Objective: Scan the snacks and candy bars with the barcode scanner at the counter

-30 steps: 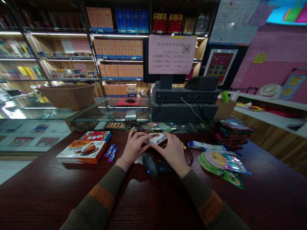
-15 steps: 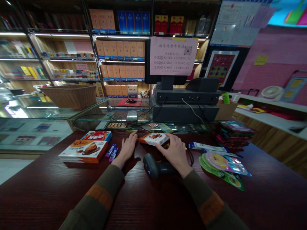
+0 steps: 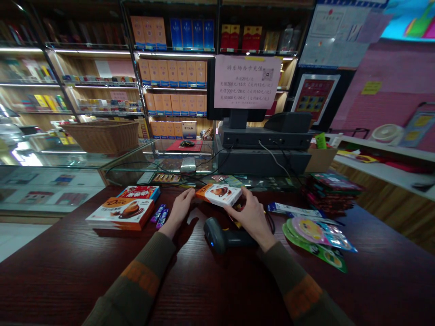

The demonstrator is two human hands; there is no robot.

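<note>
A white and orange chocolate box (image 3: 219, 194) is raised a little off the dark counter, its top face tipped toward me. My right hand (image 3: 253, 217) grips its right end between thumb and fingers. At the opposite end, the fingertips of my left hand (image 3: 181, 209) close on the left edge. Just below the box lies a black barcode scanner (image 3: 217, 236) with a blue light; my right wrist is over its handle. Something yellow and shiny, too covered to name, shows beneath the box. Left of my left hand are small purple packets (image 3: 160, 216).
More chocolate boxes (image 3: 120, 215) and a red box (image 3: 141, 193) lie at left. Flat packages (image 3: 314, 235) and a stack of dark packs (image 3: 331, 192) sit at right. Behind stand a glass case, a register (image 3: 265, 149) and a wicker basket (image 3: 102, 135).
The box has risen slightly and turned its top more toward me. My left hand's fingers have come together at its left end; my right hand has tightened around the right end.
</note>
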